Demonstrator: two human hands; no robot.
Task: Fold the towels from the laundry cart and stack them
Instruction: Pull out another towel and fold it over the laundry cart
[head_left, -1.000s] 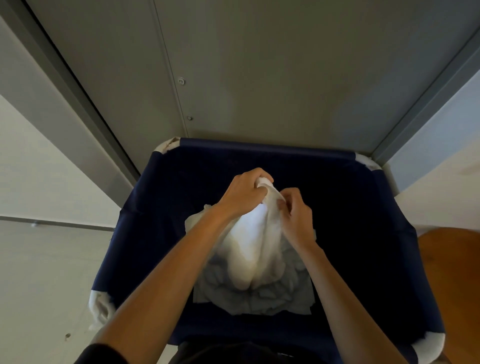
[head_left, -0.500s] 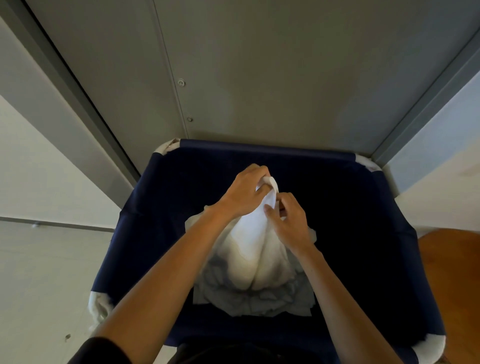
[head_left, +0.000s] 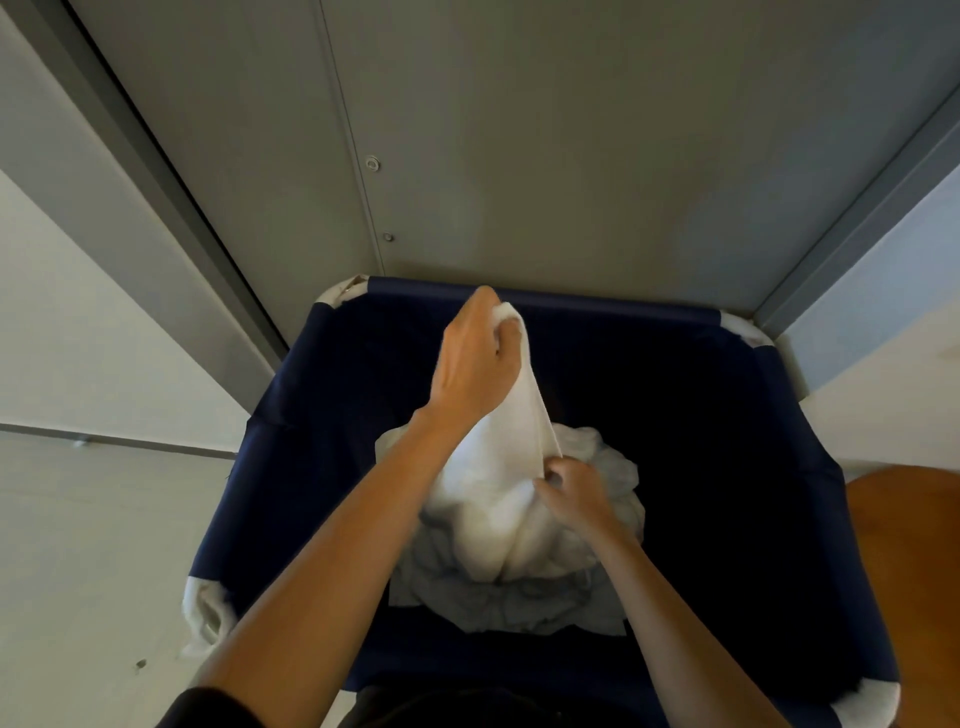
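White towel (head_left: 498, 467) hangs from your L hand (head_left: 475, 364), fist gripping its top at 12 o'clock. R hand (head_left: 576, 493) pinches it lower down, over the pile (head_left: 519, 608) in the navy cart (head_left: 545, 304). You're prob. pulling one free; next, lift it clear & find the corners. Grey panel (head_left: 519, 130) at 12, wood surface (head_left: 914, 571) at 3.

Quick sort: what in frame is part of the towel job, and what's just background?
In the job: left hand, right hand, the white towel both grip, towel pile, navy laundry cart.
Just there: grey wall panel, wooden surface.
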